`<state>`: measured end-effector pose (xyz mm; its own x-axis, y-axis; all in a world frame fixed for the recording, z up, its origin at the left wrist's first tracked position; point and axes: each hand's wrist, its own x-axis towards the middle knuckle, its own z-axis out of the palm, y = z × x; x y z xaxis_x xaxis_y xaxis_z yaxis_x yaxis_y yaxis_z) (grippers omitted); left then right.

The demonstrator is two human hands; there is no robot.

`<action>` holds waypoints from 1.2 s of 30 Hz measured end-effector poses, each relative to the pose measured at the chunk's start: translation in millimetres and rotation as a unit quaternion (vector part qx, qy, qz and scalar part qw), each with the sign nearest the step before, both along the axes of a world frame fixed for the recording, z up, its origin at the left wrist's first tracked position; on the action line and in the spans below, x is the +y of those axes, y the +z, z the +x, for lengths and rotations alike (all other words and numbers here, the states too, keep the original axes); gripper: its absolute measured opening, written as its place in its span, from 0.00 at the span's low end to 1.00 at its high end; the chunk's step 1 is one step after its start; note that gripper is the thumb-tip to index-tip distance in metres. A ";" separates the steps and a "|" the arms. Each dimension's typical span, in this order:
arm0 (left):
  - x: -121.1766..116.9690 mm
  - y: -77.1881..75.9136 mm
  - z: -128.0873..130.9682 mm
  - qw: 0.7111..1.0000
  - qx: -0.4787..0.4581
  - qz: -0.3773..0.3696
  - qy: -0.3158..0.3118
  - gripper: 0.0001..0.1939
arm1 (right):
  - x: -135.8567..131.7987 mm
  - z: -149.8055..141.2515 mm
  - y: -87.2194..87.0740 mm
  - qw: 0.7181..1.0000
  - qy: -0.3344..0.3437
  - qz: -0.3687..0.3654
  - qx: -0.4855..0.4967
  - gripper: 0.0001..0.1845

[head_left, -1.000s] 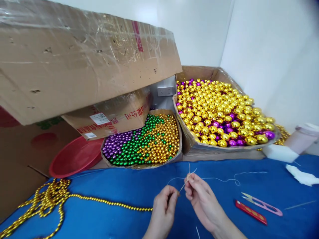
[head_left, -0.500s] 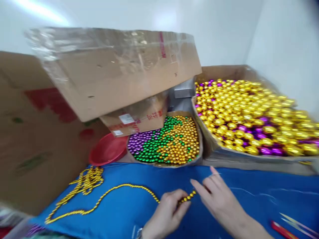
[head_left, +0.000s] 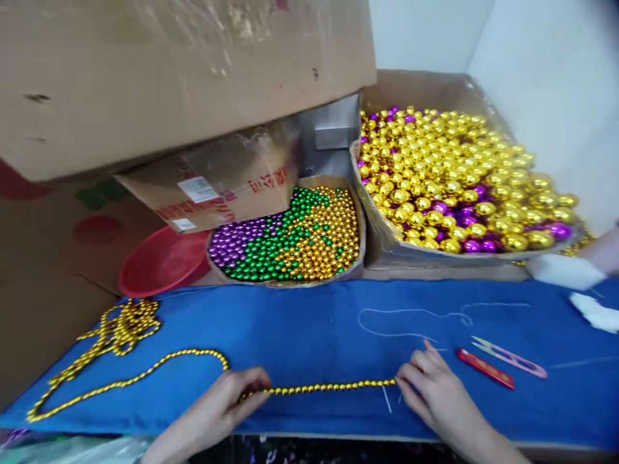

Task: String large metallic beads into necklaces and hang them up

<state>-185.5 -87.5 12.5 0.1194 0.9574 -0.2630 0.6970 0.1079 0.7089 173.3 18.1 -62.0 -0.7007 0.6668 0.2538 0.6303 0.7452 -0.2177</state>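
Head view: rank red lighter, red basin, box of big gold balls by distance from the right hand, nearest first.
From the right hand:
1. Red lighter, just to its right on the blue cloth.
2. Box of big gold balls, beyond it at the back right.
3. Red basin, far across at the back left.

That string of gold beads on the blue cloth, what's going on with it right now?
A person has the gold bead string stretched flat on the blue cloth. The left hand pinches it partway along; the right hand holds its end, where bare thread sticks out. The rest trails left into a loose pile. Thread snips lie to the right, and boxes of loose beads sit behind.
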 end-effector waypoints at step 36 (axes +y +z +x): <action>-35.0 -26.5 -48.9 0.988 0.151 0.017 0.001 0.07 | -21.4 4.7 -60.6 1.000 0.003 -0.014 -0.008 0.08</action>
